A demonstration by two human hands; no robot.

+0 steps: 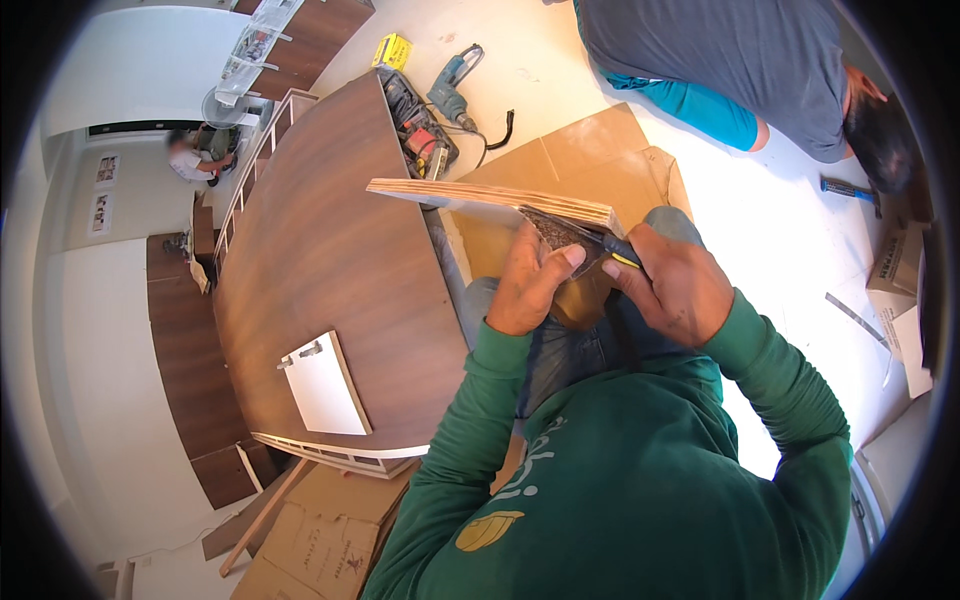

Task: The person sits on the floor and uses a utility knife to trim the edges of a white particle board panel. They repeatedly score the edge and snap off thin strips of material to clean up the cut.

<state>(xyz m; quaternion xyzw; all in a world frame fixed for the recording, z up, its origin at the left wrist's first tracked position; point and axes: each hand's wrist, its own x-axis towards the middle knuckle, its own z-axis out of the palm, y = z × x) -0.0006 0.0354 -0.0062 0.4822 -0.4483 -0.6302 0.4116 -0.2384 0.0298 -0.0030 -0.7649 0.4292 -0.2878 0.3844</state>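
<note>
I hold a plywood board [480, 198] edge-up in front of me, its layered edge facing the camera. My left hand [530, 285] grips the board's near end from below, thumb up against its underside. My right hand [672, 282] is closed around a tool with a black and yellow handle [622, 252], whose tip presses against the dark underside of the board near the left thumb. Both green sleeves come up from the lower edge.
A large brown wood-grain panel [320, 270] lies to my left with a small white panel [325, 385] on it. An open tool case [420, 135], a power drill [455, 90] and flattened cardboard [590, 160] lie on the floor beyond. Another person in a grey shirt [740, 60] crouches at upper right near a hammer [850, 190].
</note>
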